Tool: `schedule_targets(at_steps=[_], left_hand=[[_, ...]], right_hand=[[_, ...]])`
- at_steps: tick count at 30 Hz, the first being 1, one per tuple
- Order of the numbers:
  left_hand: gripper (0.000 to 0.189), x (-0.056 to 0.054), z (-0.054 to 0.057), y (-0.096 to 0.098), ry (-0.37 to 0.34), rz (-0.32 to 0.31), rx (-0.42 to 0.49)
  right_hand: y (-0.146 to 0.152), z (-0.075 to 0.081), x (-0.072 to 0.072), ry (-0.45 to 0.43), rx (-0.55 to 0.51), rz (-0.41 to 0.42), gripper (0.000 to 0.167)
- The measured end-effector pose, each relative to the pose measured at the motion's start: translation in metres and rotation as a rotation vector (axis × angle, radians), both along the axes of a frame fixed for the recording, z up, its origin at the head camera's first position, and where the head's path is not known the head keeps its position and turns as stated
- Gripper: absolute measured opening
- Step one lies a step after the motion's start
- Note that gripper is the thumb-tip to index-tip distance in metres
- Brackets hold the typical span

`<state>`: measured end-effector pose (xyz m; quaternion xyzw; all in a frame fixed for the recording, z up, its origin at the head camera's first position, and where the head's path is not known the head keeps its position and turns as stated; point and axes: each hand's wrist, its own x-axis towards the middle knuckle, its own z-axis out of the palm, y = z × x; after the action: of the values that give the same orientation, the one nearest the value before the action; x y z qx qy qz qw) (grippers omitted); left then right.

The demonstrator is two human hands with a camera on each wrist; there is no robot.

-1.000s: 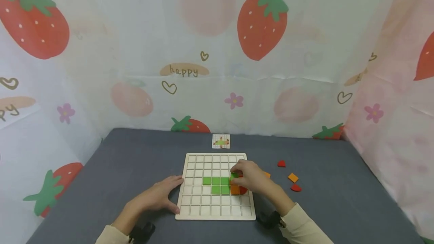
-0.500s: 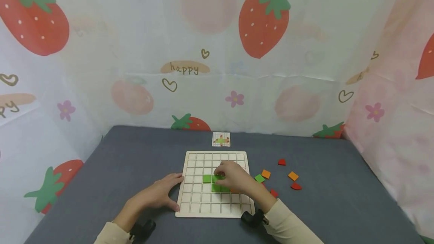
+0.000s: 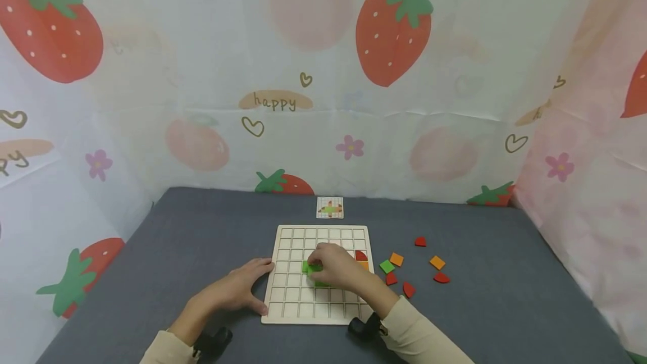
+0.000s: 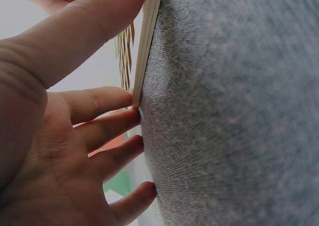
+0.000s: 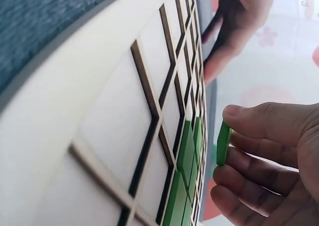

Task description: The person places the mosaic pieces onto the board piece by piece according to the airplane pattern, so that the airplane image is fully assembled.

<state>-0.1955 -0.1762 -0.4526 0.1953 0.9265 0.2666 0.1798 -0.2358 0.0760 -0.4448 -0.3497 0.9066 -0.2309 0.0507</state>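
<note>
A pale wooden grid board lies on the dark grey tabletop. My left hand rests against its left edge, fingers extended; in the left wrist view the thumb and fingertips touch the board's side and the cloth. Over the middle of the grid, my right hand pinches a green square tile between thumb and fingers, tilted and raised off the board in the right wrist view. Several green tiles sit in the cells below. A red quarter-round piece and an orange tile lie in cells at the right, others hidden behind my right hand.
Right of the board lie a loose green tile, orange tiles and several red quarter-round pieces. A small pattern card lies beyond the board. A strawberry-print curtain surrounds the table.
My right hand has moved left across the board with the green tile, uncovering the red and orange pieces at the right and the loose pieces beside the board. My left hand stays put.
</note>
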Motion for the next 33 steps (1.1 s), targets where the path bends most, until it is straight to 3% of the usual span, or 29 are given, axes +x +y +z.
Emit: schedule_targets(at_steps=[20, 22, 25, 33], left_hand=[[0.092, 0.002, 0.002, 0.0, 0.009, -0.002, 0.008], [0.095, -0.002, -0.005, -0.003, 0.012, -0.005, 0.013], [0.095, -0.003, -0.006, -0.004, 0.007, -0.003, 0.01], [0.092, 0.001, 0.001, 0.0, 0.007, 0.012, -0.008]], right_hand=[[-0.018, -0.006, 0.004, 0.012, 0.107, 0.0, 0.006], [-0.019, -0.006, 0.005, 0.024, 0.112, 0.0, 0.006], [-0.019, -0.006, 0.005, 0.042, 0.113, 0.004, 0.006], [-0.019, -0.005, 0.007, 0.075, 0.113, 0.018, 0.005]])
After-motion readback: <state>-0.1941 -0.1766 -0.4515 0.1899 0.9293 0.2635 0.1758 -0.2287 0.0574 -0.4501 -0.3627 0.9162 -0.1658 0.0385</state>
